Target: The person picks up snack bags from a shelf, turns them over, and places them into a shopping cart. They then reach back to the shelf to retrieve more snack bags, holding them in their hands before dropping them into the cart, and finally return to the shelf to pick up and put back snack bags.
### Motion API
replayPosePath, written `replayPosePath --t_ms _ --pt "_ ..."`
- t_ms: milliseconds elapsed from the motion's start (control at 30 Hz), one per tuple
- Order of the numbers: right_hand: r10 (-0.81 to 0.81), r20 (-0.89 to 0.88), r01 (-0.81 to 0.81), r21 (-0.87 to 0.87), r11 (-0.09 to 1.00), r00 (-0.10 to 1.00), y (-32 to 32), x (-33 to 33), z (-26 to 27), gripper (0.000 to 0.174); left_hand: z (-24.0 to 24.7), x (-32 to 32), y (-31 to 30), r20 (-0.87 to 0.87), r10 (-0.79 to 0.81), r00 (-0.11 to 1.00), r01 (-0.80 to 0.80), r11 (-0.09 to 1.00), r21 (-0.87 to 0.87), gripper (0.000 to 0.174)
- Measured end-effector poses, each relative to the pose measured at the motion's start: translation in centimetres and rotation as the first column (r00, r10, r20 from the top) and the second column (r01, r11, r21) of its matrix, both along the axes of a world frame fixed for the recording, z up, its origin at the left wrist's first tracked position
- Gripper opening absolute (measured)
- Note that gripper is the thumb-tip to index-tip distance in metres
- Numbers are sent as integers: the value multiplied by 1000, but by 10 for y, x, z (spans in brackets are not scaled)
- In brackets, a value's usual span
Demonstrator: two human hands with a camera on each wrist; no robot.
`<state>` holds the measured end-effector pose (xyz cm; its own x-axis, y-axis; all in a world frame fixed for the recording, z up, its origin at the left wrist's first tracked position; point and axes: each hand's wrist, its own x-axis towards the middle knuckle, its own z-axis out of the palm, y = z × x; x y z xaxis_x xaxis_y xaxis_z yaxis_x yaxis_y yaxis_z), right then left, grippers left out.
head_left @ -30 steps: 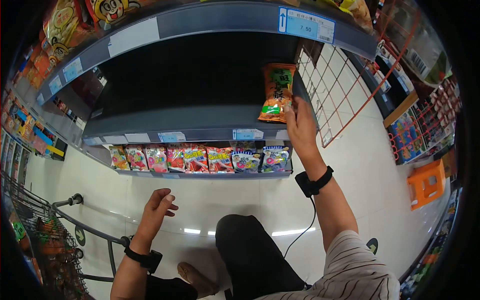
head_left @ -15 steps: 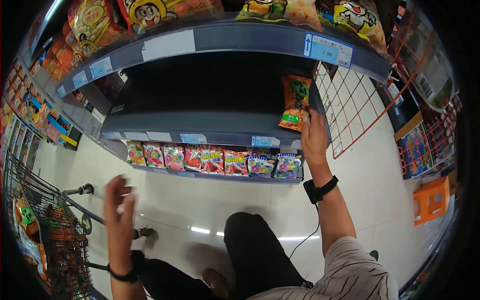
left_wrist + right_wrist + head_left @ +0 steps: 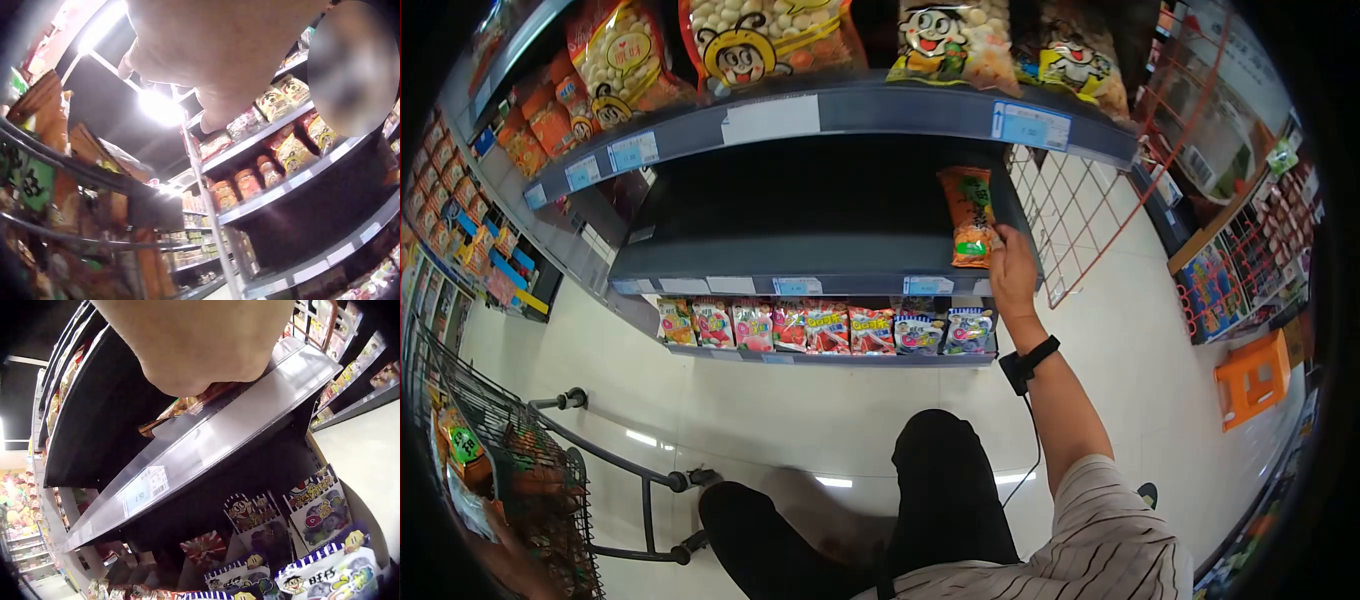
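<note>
An orange snack bag (image 3: 972,220) with a green label stands at the right end of the dark middle shelf. My right hand (image 3: 1013,272) holds it by its lower right edge, with the fingers at that side. In the right wrist view the hand (image 3: 206,344) hides most of the bag (image 3: 187,409). My left hand (image 3: 508,550) is at the lower left, by the wire shopping cart (image 3: 520,425) with orange snack bags (image 3: 465,445) in it. In the left wrist view, the left hand (image 3: 206,50) has its fingers spread, with nothing seen between them.
Large puffed-snack bags (image 3: 955,45) line the upper shelf (image 3: 870,115). Small gummy packets (image 3: 827,328) fill the bottom shelf. A red wire rack (image 3: 1090,215) borders the shelf's right side, and an orange stool (image 3: 1252,380) stands on the floor farther right.
My left hand has moved from in front of my legs left and down to the cart. The right hand stays at the orange bag. The head view has shifted, showing more of the upper shelf.
</note>
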<state>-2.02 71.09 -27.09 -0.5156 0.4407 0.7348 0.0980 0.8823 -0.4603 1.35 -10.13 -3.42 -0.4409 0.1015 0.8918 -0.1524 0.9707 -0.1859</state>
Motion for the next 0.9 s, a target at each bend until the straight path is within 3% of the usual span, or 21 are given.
replayPosePath --t_ms 33,67,133,233,300,400,500,600,700,800,900 --pt "1 -7 -1 -7 1000 1000 0 1 2 31 6 1 -7 22 69 997 -69 997 -21 56" --pt "3 -13 -3 -14 1000 1000 -1 2 2 31 9 4 -5 56 44 997 -41 998 -40 60" --pt "1 -2 -1 -25 1000 1000 -4 5 5 31 -2 -10 -56 72 174 982 -164 979 -119 61" --pt "13 -20 -14 -27 1000 1000 -4 5 5 31 -16 -19 -71 170 224 960 -213 974 -77 64" --pt "22 -27 -22 -25 999 999 -5 7 6 31 -19 -20 -78 181 303 935 -281 950 -139 66" --pt "-7 8 8 -33 999 1000 -7 5 8 30 -8 -10 -61 225 221 949 -200 974 -111 63" --pt "-9 27 10 -38 999 1000 -4 5 7 31 2 4 -86 284 276 918 -258 961 -99 57" --pt "7 34 -5 -61 998 999 -6 4 10 31 41 45 5 196 309 931 -204 883 -422 61" --pt "1 34 1 -63 998 999 -7 6 10 30 40 53 13 148 248 958 -184 920 -346 64" --pt "6 35 -3 -69 998 999 -10 6 12 30 27 69 15 211 360 909 -267 891 -366 58" --pt "8 40 -4 -80 997 999 -5 7 9 30 17 73 4 310 398 863 -331 911 -246 53"
